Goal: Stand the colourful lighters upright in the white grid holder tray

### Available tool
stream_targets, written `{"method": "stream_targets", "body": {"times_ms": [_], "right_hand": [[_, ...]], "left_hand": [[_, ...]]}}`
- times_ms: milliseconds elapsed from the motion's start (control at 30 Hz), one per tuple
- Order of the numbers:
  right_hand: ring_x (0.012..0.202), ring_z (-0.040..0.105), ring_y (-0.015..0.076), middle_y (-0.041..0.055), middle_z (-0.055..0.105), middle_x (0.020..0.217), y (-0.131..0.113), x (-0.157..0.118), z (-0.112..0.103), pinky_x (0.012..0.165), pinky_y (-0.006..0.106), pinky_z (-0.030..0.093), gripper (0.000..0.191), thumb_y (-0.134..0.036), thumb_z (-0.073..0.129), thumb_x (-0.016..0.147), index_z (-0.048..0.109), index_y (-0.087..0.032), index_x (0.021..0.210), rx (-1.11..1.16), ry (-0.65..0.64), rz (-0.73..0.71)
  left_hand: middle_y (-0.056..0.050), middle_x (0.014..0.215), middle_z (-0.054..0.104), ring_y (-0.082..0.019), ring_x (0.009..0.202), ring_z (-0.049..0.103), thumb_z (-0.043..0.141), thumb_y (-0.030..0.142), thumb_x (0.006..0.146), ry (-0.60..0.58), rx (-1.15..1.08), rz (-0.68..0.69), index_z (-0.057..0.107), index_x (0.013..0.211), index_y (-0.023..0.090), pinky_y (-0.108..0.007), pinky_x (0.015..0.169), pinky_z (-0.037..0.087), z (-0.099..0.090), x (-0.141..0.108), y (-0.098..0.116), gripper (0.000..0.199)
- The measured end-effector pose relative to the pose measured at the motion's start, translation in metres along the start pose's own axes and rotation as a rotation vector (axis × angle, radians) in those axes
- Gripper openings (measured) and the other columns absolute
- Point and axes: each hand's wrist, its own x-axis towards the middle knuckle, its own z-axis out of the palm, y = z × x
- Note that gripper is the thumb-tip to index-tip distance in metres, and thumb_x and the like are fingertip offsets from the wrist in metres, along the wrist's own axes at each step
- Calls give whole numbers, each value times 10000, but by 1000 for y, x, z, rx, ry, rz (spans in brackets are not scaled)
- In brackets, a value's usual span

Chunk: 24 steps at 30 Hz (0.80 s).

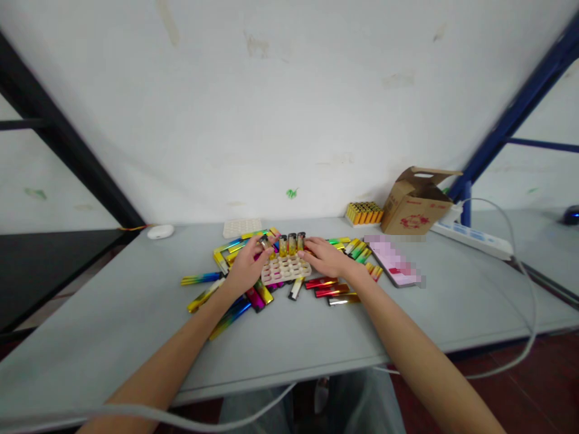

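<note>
A pale plastic tray with rows of round holes (286, 270) sits among loose lighters in the middle of the table. Several shiny gold lighters (292, 242) stand upright along its far row, black tops up. At the tray's far left, my left hand (246, 264) pinches a lighter (265, 242) that tilts slightly. On the other side, my right hand (329, 258) has thumb and fingers closed about the rightmost standing lighter (301, 242); its fingertips are partly hidden. Loose metallic lighters, such as a red one (322, 282) and a blue-yellow one (230, 318), lie around the tray.
Against the wall are another holed tray (242, 228), a block of upright yellow lighters (364, 213) and an open cardboard box (411, 208). A phone (394, 260) lies right of the pile; a white case (160, 232) is at left. A power strip (474, 239) trails a cable.
</note>
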Motion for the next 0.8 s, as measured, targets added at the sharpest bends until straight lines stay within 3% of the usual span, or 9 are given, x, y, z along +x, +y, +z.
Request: {"method": "stream_targets", "body": {"times_ms": [200,400,500,700,800], "right_hand": [[1056,553,233,153,622,1077,-2,0,-1,970,369,402,476,-492,317,983,618,-125,1028,-16,1,-2],[1037,550,234,150,620,1051,-4,0,-2,956,369,411,498,-496,293,986,617,-120,1011,-45,-6,8],[1044,548,233,147,619,1057,-5,0,-2,966,368,407,474,-482,307,987,616,-123,1015,-45,-5,9],[1055,549,233,150,619,1071,-3,0,0,974,369,406,454,-471,327,985,618,-124,1012,-39,-3,3],[1071,546,234,153,620,1091,-1,0,1,981,372,404,449,-468,334,984,620,-123,1025,-30,2,3]], "left_hand": [[-55,894,712,-246,949,645,716,263,719,18,121,55,650,972,171,-314,905,456,-3,4,0,277],[-44,933,710,-240,892,665,535,357,841,-45,458,132,539,1126,180,-384,870,497,-4,5,-7,336],[-46,906,714,-239,875,674,496,396,870,-77,525,135,505,1168,171,-395,859,509,-5,5,-13,374],[-109,1231,639,-284,1201,552,510,432,849,-52,674,248,581,1159,168,-459,1053,402,-9,8,-14,414],[-125,1275,611,-284,1268,492,504,430,850,-49,708,310,617,1107,158,-475,1107,345,-11,11,-15,391]]}}
